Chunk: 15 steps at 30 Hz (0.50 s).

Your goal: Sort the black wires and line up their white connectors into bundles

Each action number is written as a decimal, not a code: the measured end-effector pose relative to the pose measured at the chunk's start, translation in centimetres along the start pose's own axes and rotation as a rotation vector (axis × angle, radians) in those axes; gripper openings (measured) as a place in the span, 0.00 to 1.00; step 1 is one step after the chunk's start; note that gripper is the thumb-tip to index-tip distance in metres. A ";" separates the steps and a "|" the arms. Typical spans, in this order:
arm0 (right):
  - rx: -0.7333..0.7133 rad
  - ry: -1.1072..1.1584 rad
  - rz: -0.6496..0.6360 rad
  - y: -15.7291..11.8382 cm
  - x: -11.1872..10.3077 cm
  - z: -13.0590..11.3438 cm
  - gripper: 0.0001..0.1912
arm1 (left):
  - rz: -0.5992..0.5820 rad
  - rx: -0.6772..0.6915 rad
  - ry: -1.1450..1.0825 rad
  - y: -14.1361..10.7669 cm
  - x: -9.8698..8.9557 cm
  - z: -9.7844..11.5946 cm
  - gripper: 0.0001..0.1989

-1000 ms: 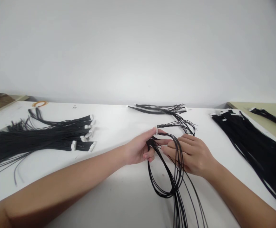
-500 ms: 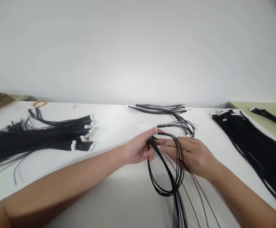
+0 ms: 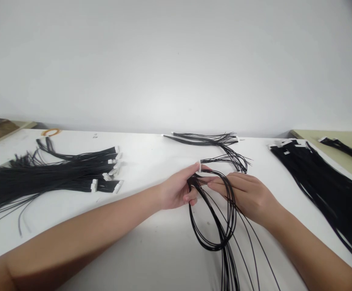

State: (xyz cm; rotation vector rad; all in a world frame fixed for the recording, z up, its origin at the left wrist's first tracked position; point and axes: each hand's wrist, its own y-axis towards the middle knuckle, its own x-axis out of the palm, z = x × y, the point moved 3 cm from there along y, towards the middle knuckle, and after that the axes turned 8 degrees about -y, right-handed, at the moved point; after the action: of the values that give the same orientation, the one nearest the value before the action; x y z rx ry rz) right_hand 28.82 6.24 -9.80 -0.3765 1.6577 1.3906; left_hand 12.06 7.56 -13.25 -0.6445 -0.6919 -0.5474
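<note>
Near the middle of the head view, my left hand is closed round a looped bundle of thin black wires. A white connector shows at its thumb tip. My right hand is just to the right, behind part of the loop, with its thumb and fingers pinched together on some of the wires. The wires hang down from both hands past the lower edge of the view. The exact grip of the right fingertips is partly hidden by the loop.
Black wire bundles with white connectors lie at the left of the white table. A large black bundle lies at the right. More loose wires lie behind my hands. An orange ring sits at the back left.
My right hand's fingers have drawn closer together and shifted slightly right. The hanging wires below it have moved a little to the left. My left hand looks unmoved.
</note>
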 end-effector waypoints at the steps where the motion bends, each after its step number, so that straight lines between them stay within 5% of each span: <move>1: -0.002 -0.005 -0.003 0.1 -0.1 0.0 0.19 | 0.003 0.000 0.001 0.0 0.0 0.0 0.17; 15: -0.103 -0.097 0.025 0.7 -0.8 0.0 0.12 | -0.023 -0.012 -0.001 0.1 -0.2 -0.1 0.18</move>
State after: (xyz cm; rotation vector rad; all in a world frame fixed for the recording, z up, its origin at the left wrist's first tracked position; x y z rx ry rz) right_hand 28.77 6.21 -8.72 -0.3431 1.5208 1.4933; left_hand 12.01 7.58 -13.54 -0.6485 -0.6983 -0.5731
